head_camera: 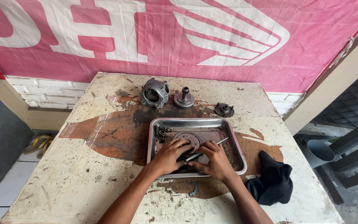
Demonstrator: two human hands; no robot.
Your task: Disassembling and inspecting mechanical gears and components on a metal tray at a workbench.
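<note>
A shallow metal tray [197, 122] sits in the middle of a worn table. Inside it lies a round, toothed metal part [188, 137], partly hidden by my hands. My left hand [168, 155] presses down on the part's near left side with fingers spread. My right hand [215, 159] rests beside it in the tray and grips a thin metal rod-like tool [210, 147] that points up to the right. Small dark metal pieces [161, 132] lie in the tray's left corner.
A grey engine housing [155, 93], a flanged shaft part [184, 98] and a small hub [224, 110] stand behind the tray. A black rag [274, 182] lies at the right. A small clip [194, 191] lies near the front. A pink banner [179, 37] hangs behind.
</note>
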